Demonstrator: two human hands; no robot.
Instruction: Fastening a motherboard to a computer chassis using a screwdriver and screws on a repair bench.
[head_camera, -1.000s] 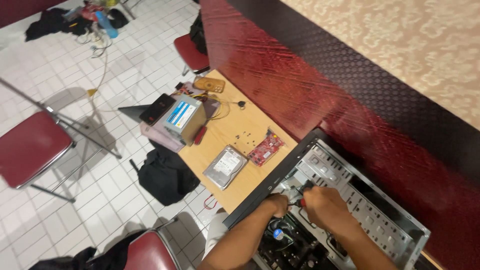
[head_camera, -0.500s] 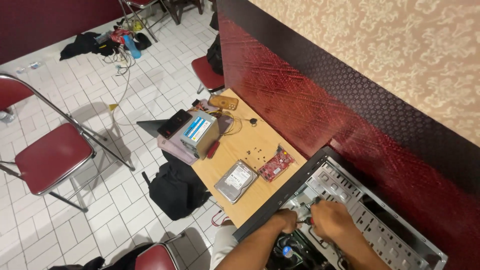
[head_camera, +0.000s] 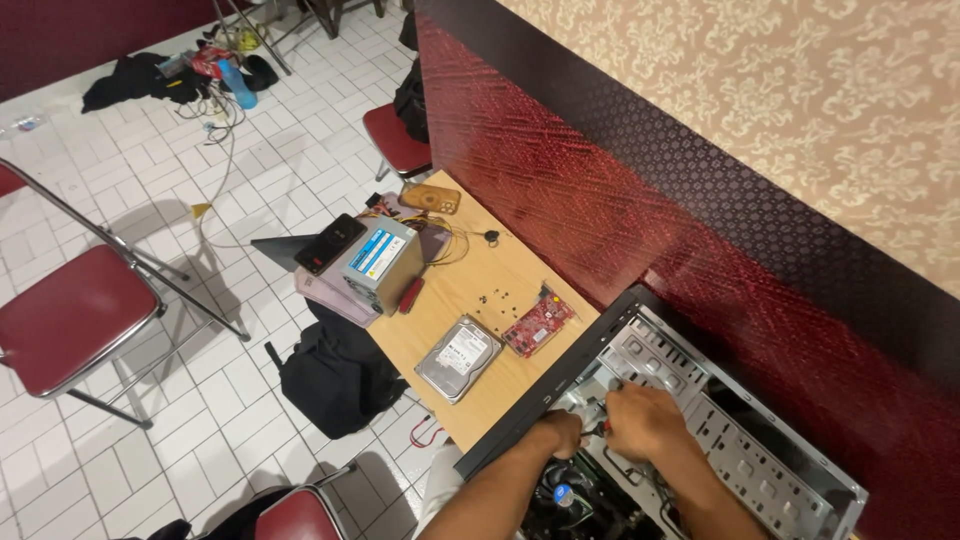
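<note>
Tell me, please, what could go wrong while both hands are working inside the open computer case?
The loose screws lie scattered on the wooden table and could roll off. The hard drive sits near the table's edge, above a black bag, so a nudge might knock it down. The right hand and left hand crowd together among metal edges, risking a scrape.

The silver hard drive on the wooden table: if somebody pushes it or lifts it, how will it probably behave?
The hard drive looks like a rigid metal slab, so probably stiff and heavy for its size. It lies flat, so it should slide, not roll or tip. It sits near the table edge, so a push outward might drop it.
</note>
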